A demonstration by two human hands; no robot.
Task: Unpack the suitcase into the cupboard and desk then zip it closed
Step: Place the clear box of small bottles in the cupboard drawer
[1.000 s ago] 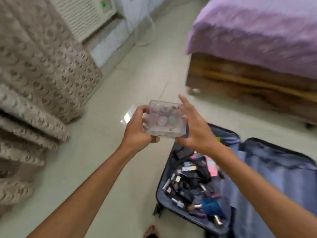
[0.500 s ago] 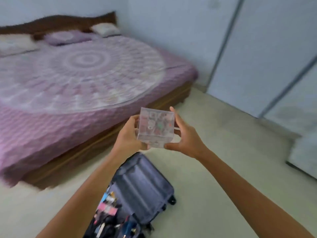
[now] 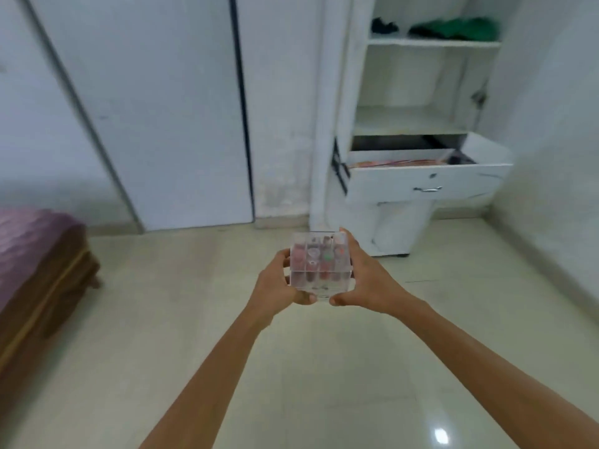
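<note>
A clear plastic box (image 3: 319, 265) with small coloured items in its compartments is held in front of me at chest height. My left hand (image 3: 278, 280) grips its left side and my right hand (image 3: 366, 275) grips its right side, thumbs under the near edge. Ahead to the right stands the white cupboard (image 3: 418, 124), its shelves open and its drawer (image 3: 428, 178) pulled out with some pinkish things inside. The suitcase is out of view.
White closed doors (image 3: 155, 108) fill the wall ahead on the left. The corner of a bed (image 3: 35, 254) with a purple cover is at the left edge. Green and dark clothes (image 3: 453, 29) lie on the cupboard's top shelf. Pale tiled floor lies between me and the cupboard.
My view has swung from the suitcase and bed round to the white doors and the cupboard. Both hands keep the same hold on the clear box.
</note>
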